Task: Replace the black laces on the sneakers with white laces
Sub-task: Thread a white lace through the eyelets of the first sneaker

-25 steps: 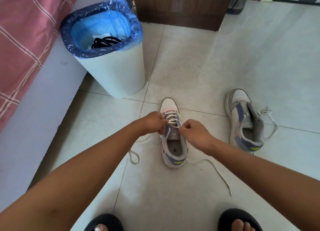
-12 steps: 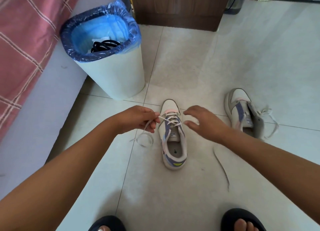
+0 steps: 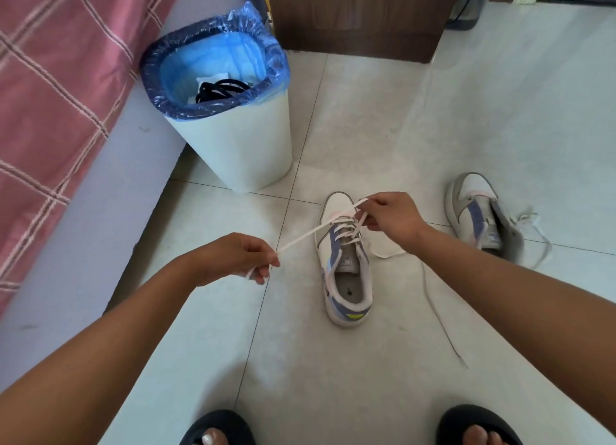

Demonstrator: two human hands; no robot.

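Since half a second ago, the left hand [image 3: 233, 259] has drawn back left of the sneaker [image 3: 345, 261], its curled fingers pinching the white lace [image 3: 306, 236] taut. The right hand [image 3: 390, 219], earlier spread, now pinches lace over the sneaker's toe.

Left hand [image 3: 233, 259] now drawn back toward lower left of frame, away from the sneaker [image 3: 345, 261], pinching the white lace [image 3: 306, 236] and pulling it taut instead of slack and looped. Right hand [image 3: 388, 219], open half a second ago, now closed on lace at the upper eyelets.
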